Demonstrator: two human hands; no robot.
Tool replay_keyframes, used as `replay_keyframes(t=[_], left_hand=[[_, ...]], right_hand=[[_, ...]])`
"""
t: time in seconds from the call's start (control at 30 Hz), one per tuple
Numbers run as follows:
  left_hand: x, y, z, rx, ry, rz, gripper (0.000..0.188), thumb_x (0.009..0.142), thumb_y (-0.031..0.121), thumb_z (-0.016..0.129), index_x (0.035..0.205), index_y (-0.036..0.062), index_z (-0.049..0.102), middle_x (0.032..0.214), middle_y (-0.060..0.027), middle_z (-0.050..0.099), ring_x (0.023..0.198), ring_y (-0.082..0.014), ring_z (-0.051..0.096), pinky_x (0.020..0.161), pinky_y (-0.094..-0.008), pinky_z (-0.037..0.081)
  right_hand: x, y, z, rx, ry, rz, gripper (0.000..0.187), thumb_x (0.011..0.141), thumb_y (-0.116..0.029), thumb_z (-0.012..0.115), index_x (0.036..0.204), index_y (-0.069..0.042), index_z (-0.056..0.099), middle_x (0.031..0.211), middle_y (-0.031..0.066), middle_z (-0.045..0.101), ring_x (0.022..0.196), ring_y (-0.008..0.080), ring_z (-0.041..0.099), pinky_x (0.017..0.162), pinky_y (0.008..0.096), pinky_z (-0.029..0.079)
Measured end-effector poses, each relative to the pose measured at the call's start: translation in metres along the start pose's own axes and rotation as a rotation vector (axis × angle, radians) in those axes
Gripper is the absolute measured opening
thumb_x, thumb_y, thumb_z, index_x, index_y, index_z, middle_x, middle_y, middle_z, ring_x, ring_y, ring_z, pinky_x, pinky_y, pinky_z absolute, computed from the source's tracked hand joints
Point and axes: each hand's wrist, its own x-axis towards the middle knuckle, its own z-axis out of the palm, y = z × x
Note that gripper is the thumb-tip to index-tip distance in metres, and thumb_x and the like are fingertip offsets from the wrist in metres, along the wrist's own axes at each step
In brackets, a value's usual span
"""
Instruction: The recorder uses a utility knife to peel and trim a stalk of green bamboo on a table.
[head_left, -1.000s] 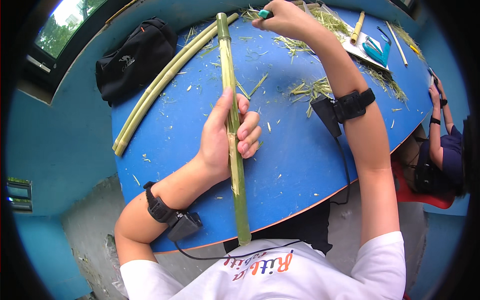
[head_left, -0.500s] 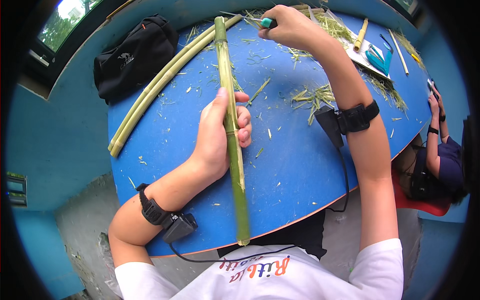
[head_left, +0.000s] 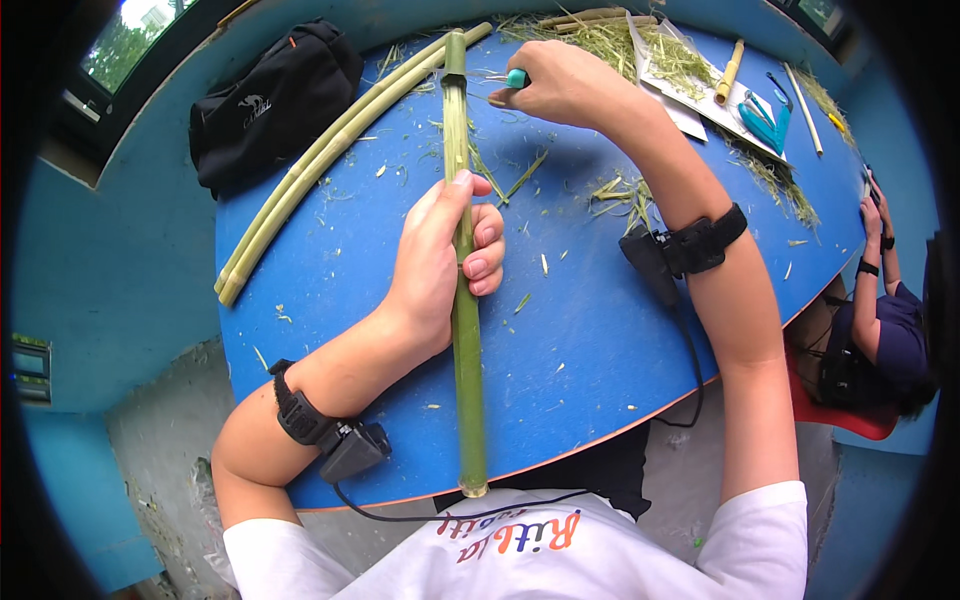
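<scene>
My left hand (head_left: pixel 447 245) is closed round a green bamboo stalk (head_left: pixel 470 390) that runs from the far side of the table towards my chest. Its upper stretch is scraped pale, while the near length and a short piece at the far tip are still green. In my right hand (head_left: pixel 560 85) is a knife with a teal handle (head_left: pixel 517 78), its thin blade pointing left at the stalk just below the green far tip. Whether the blade touches the stalk I cannot tell. Thin shavings (head_left: pixel 520 180) lie beside the scraped stretch.
Two pale bamboo poles (head_left: pixel 330 150) lie at the left by a black bag (head_left: pixel 275 105). Across the blue table (head_left: pixel 580 340), shavings (head_left: pixel 625 195) are scattered. White sheets (head_left: pixel 690 85), a short bamboo piece (head_left: pixel 730 72) and a teal tool (head_left: pixel 765 125) sit far right, near another person (head_left: pixel 880 320).
The knife and my right hand have come down nearer to me. The stalk has rolled in my left hand, turning its green side up along the near half, and its near end has shifted slightly left.
</scene>
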Motion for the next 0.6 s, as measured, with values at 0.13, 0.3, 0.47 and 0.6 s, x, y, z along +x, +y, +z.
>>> replay_keyframes(t=[0.13, 0.3, 0.47, 0.6], left_hand=[[0.001, -0.001, -0.001, 0.002, -0.001, -0.019, 0.027, 0.097, 0.033, 0.038, 0.102, 0.0065, 0.039, 0.066, 0.0018, 0.036, 0.045, -0.0027, 0.031, 0.038, -0.0171, 0.028], [0.002, -0.001, 0.002, 0.022, 0.000, -0.001, 0.027, 0.097, 0.031, 0.038, 0.103, 0.0048, 0.039, 0.069, 0.0009, 0.037, 0.047, -0.0034, 0.033, 0.039, -0.0169, 0.030], [0.003, 0.000, 0.003, 0.016, 0.010, 0.009, 0.022, 0.094, 0.027, 0.044, 0.098, 0.0058, 0.038, 0.070, -0.0015, 0.041, 0.049, -0.0068, 0.038, 0.042, -0.0214, 0.036], [0.005, 0.002, 0.004, 0.045, 0.063, -0.052, 0.018, 0.093, 0.022, 0.047, 0.089, 0.0085, 0.037, 0.070, 0.0002, 0.041, 0.049, -0.0036, 0.036, 0.039, -0.0188, 0.033]], right_hand=[[-0.002, -0.007, 0.001, -0.032, -0.041, 0.050, 0.042, 0.076, -0.038, 0.064, 0.070, 0.003, 0.060, 0.067, 0.0216, 0.058, 0.065, 0.0377, 0.057, 0.060, 0.0424, 0.044], [-0.002, -0.006, 0.004, -0.044, -0.051, 0.041, 0.041, 0.077, -0.038, 0.063, 0.071, 0.003, 0.061, 0.068, 0.0220, 0.058, 0.066, 0.0379, 0.057, 0.061, 0.0426, 0.045], [-0.007, -0.017, -0.001, -0.055, -0.127, 0.075, 0.039, 0.077, -0.036, 0.063, 0.075, 0.002, 0.063, 0.070, 0.0222, 0.060, 0.070, 0.0375, 0.059, 0.064, 0.0435, 0.046], [-0.013, -0.023, 0.000, -0.183, -0.153, 0.058, 0.029, 0.075, -0.027, 0.061, 0.082, 0.001, 0.066, 0.083, 0.0209, 0.064, 0.079, 0.0347, 0.063, 0.070, 0.0418, 0.051]])
